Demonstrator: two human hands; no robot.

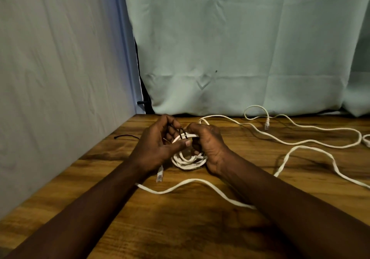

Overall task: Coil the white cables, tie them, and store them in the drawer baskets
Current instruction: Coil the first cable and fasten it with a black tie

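A coiled white cable [188,161] stands upright between both hands above the wooden table [180,228]. My right hand [210,148] grips the coil's right side and top. My left hand [158,148] holds the coil's top left, its thumb pressed along the strands, fingers curled round a thin black tie [183,133] looped over the coil's top. The coil's plug end [159,175] hangs down by my left wrist. Loose white cable [300,141] trails across the table to the right, with another plug [266,123] near the curtain. No drawer or baskets are in view.
A second black tie [126,136] lies on the table left of my hands. A grey wall [60,78] borders the table on the left and a pale green curtain [240,48] hangs behind it. One cable strand [190,182] runs under my forearms.
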